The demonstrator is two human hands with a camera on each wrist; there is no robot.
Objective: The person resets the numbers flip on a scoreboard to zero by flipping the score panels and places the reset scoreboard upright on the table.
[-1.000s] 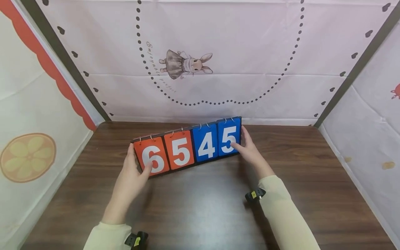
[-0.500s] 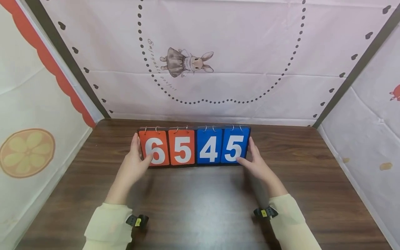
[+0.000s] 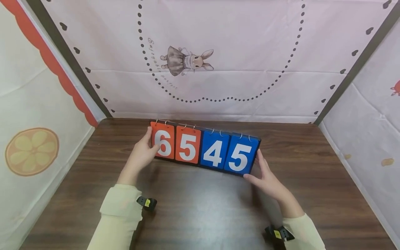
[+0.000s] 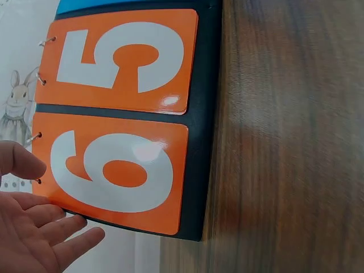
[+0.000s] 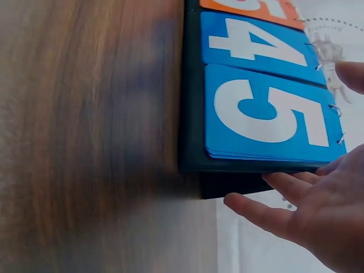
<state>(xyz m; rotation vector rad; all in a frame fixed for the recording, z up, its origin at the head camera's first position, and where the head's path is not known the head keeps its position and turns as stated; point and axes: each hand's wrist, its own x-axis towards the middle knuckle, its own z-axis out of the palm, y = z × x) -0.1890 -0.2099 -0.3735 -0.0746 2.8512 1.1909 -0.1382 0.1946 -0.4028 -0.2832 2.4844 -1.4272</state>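
Observation:
A flip scoreboard stands on the wooden table, reading 6 5 on orange cards and 4 5 on blue ones. Its right end sits nearer to me than its left. My left hand is at the left end, fingers along the side edge, thumb in front of the 6 card. Straight fingers show in the left wrist view. At the other end, my right hand has its fingertips by the side edge and its thumb near the lower corner. The right wrist view shows the black rear flap beside those fingers.
Behind the scoreboard rises a pale cloth wall with a printed rabbit. Cloth walls also flank the brown table on the left and right. Dark wrist devices sit at both cuffs.
The scoreboard has swung round: its right end came nearer to me, its left end went farther back. It also shifted right. Both hands moved along with its ends.

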